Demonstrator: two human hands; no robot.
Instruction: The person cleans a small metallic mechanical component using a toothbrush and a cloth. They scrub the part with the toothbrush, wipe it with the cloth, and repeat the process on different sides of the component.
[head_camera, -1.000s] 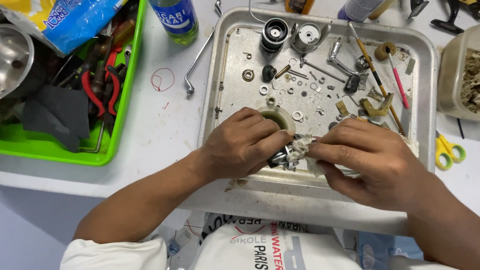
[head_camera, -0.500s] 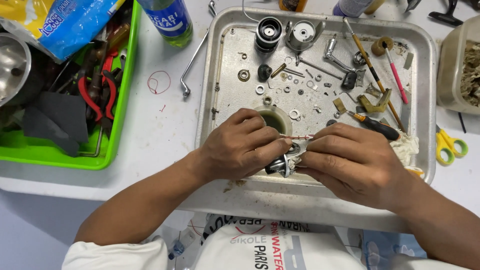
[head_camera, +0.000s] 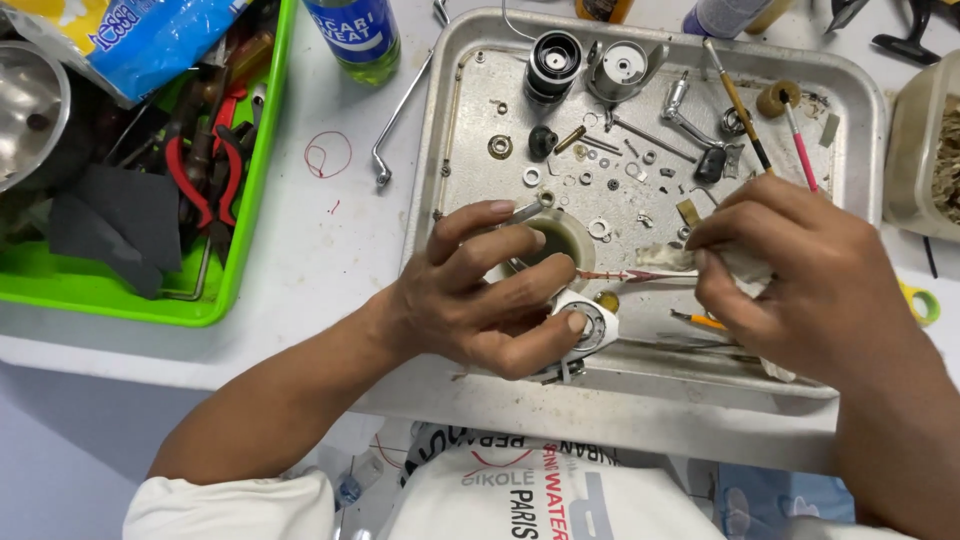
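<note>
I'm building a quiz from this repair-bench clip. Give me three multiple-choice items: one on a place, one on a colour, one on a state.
1. Where does the blue bottle stand?
A. in the metal tray
B. on the table between the green bin and the metal tray
C. inside the green bin

2. What colour are the plier handles in the green bin?
A. red
B. yellow
C. white

3. What is the left hand doing?
A. resting flat on the table
B. gripping a small white-and-metal part
C. holding scissors

Answers: 1 B, it stands on white table beside the metal tray; 2 A, the handles show red; 3 B, its fingers close around the part.
</note>
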